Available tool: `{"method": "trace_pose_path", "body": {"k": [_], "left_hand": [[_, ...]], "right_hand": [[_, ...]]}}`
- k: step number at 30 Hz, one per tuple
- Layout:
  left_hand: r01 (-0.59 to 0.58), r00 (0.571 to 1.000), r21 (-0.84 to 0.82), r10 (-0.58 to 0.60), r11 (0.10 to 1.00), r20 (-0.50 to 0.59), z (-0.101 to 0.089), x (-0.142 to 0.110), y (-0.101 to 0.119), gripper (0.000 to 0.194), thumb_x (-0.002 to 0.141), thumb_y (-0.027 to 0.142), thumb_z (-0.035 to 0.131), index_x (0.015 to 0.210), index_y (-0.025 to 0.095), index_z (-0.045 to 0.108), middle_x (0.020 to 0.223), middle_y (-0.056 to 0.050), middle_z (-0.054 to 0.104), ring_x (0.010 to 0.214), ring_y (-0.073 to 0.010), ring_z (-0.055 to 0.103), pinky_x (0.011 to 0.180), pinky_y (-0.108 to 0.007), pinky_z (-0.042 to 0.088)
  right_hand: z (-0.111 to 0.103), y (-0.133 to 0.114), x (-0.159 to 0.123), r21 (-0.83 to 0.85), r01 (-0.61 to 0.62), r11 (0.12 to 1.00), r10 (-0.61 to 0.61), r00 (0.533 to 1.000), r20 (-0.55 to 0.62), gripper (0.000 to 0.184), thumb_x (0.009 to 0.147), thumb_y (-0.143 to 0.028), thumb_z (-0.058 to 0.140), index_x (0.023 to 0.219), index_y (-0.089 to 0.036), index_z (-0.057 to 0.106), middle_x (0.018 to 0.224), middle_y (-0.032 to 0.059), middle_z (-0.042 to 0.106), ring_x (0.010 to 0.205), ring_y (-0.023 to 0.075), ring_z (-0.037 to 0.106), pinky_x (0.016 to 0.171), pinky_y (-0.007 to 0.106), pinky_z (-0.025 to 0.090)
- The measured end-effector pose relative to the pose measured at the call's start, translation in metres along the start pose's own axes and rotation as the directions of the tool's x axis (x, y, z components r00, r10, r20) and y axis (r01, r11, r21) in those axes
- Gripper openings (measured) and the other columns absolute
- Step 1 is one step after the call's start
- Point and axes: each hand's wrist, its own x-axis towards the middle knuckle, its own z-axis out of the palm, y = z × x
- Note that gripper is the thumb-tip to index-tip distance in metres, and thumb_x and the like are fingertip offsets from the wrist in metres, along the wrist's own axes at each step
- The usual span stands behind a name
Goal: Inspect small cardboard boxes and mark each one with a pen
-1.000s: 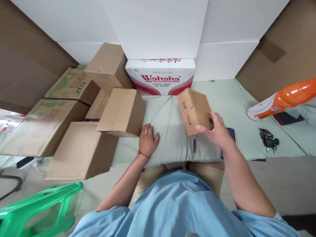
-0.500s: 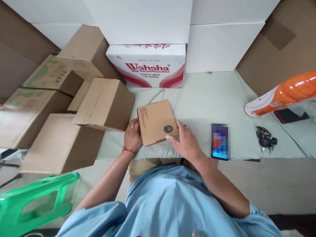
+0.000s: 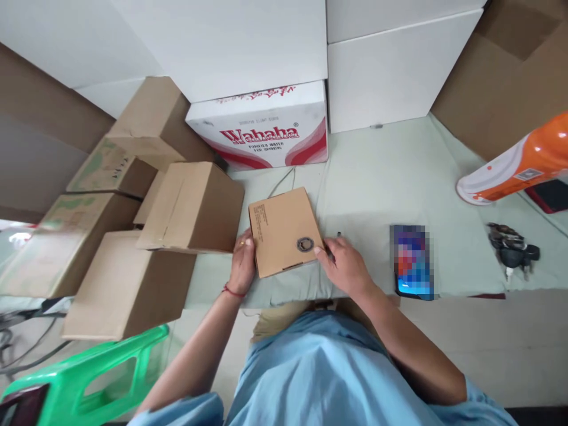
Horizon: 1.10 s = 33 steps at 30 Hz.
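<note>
A small flat cardboard box point(image 3: 284, 228), with fine print and a round dark logo on top, lies on the cloth-covered table in front of me. Against its left side is my left hand point(image 3: 243, 260), fingers along the wall and thumb at the upper edge, closed on the box. My right hand point(image 3: 348, 266) is at the near right corner, fingers curled and thumb tip by the edge. A dark slim bit point(image 3: 339, 235) shows beyond its fingers, and something dark sits inside the grasp; what it is cannot be made out.
Several brown cartons point(image 3: 190, 207) are stacked at left, above a green plastic stool point(image 3: 102, 378). A white water carton point(image 3: 261, 133) stands behind. To the right are a phone point(image 3: 412, 263), keys point(image 3: 512, 248) and an orange-and-white bottle point(image 3: 519, 163).
The camera view has shifted, moving the whole scene. My right thumb has slid off the box top toward its right edge. My left thumb now shows at the box's left edge.
</note>
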Motion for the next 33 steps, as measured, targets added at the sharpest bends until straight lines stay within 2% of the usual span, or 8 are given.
{"method": "trace_pose_path", "body": {"k": [4,10,17,22,25,28,31,33], "left_hand": [[0.099,0.989,-0.403,-0.046,0.910,0.139,0.001,0.006,0.023,0.063,0.104,0.066,0.057,0.149,0.022,0.059,0.152,-0.014,0.064,0.142,-0.0347,0.061,0.119,-0.050,0.051],[0.032,0.968,-0.718,0.158,0.695,0.196,0.031,0.032,0.017,0.087,0.087,0.049,0.087,0.158,0.025,0.043,0.152,-0.016,0.061,0.140,-0.0313,0.061,0.118,-0.049,0.052],[0.048,0.955,-0.818,0.215,0.573,0.206,0.044,0.040,0.006,0.094,0.082,0.042,0.092,0.162,0.028,0.044,0.160,-0.015,0.057,0.152,-0.0328,0.052,0.129,-0.051,0.040],[0.052,0.947,-0.826,0.234,0.561,0.219,0.035,0.042,0.008,0.096,0.083,0.044,0.093,0.166,0.033,0.046,0.155,-0.011,0.063,0.145,-0.0314,0.057,0.124,-0.047,0.043],[0.077,0.930,-0.877,0.284,0.474,0.235,0.028,0.040,0.012,0.074,0.092,0.058,0.082,0.159,0.035,0.058,0.150,-0.011,0.066,0.136,-0.0312,0.062,0.111,-0.044,0.051],[0.119,0.895,-0.889,0.339,0.443,0.289,0.023,0.038,0.019,0.060,0.095,0.056,0.079,0.150,0.036,0.068,0.148,-0.011,0.068,0.125,-0.0289,0.066,0.101,-0.039,0.055],[0.165,0.822,-0.858,0.413,0.486,0.392,0.024,0.035,0.025,0.062,0.093,0.047,0.084,0.150,0.031,0.068,0.146,-0.013,0.068,0.123,-0.0288,0.066,0.097,-0.036,0.056],[0.188,0.812,-0.864,0.421,0.467,0.404,0.029,0.034,0.027,0.069,0.092,0.043,0.085,0.156,0.034,0.061,0.147,-0.012,0.066,0.123,-0.0277,0.066,0.100,-0.037,0.056]], "right_hand": [[0.001,0.006,-0.003,0.179,0.090,0.980,-0.063,0.986,-0.153,0.030,0.107,-0.044,0.057,0.114,-0.019,0.073,0.103,0.0098,0.069,0.084,0.0216,0.067,0.076,0.033,0.055],[0.009,0.012,-0.004,0.215,0.146,0.966,-0.039,0.900,-0.435,0.022,0.107,-0.036,0.055,0.116,-0.021,0.068,0.113,0.0094,0.065,0.078,0.0176,0.064,0.069,0.033,0.057],[0.039,0.016,-0.002,0.200,0.075,0.977,0.046,0.841,-0.539,0.019,0.106,-0.035,0.055,0.096,-0.022,0.063,0.090,-0.0002,0.055,0.067,0.0148,0.063,0.064,0.032,0.056],[0.040,0.014,0.005,0.321,0.047,0.946,0.147,0.819,-0.555,0.031,0.105,-0.048,0.057,0.119,-0.022,0.065,0.100,0.0014,0.060,0.062,0.0120,0.057,0.057,0.029,0.050],[0.041,0.018,0.009,0.460,0.027,0.888,0.264,0.788,-0.556,0.041,0.103,-0.054,0.059,0.124,-0.020,0.064,0.081,-0.0037,0.058,0.059,0.0125,0.052,0.055,0.027,0.044],[0.042,0.022,0.012,0.586,0.058,0.809,0.347,0.757,-0.554,0.047,0.099,-0.056,0.064,0.127,-0.018,0.065,0.069,-0.0071,0.053,0.058,0.0126,0.049,0.054,0.025,0.037],[0.042,0.024,0.013,0.653,0.109,0.750,0.380,0.737,-0.559,0.046,0.096,-0.053,0.070,0.125,-0.017,0.068,0.069,-0.0066,0.054,0.057,0.0111,0.045,0.054,0.025,0.034],[0.042,0.025,0.012,0.659,0.129,0.741,0.389,0.718,-0.578,0.046,0.095,-0.051,0.071,0.126,-0.017,0.069,0.072,-0.0061,0.055,0.055,0.0099,0.041,0.055,0.025,0.033]]}}
